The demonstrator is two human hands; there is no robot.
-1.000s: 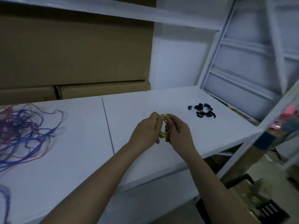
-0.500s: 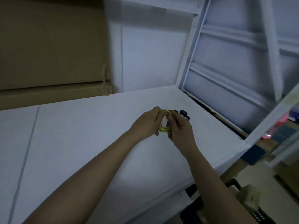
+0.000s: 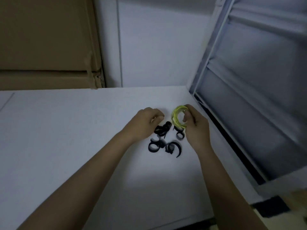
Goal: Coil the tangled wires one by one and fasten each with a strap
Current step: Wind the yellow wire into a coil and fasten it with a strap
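Head view: the left hand has let go of the yellow coil it shared with the right hand half a second ago and now hangs, fingers curled on nothing I can make out, over the black straps at frame centre. The right grip alone pinches the coil, just above the tabletop — so coiling looks finished and picking a strap is likely next. No containers show — only cardboard boxes at upper left, contents unseen.
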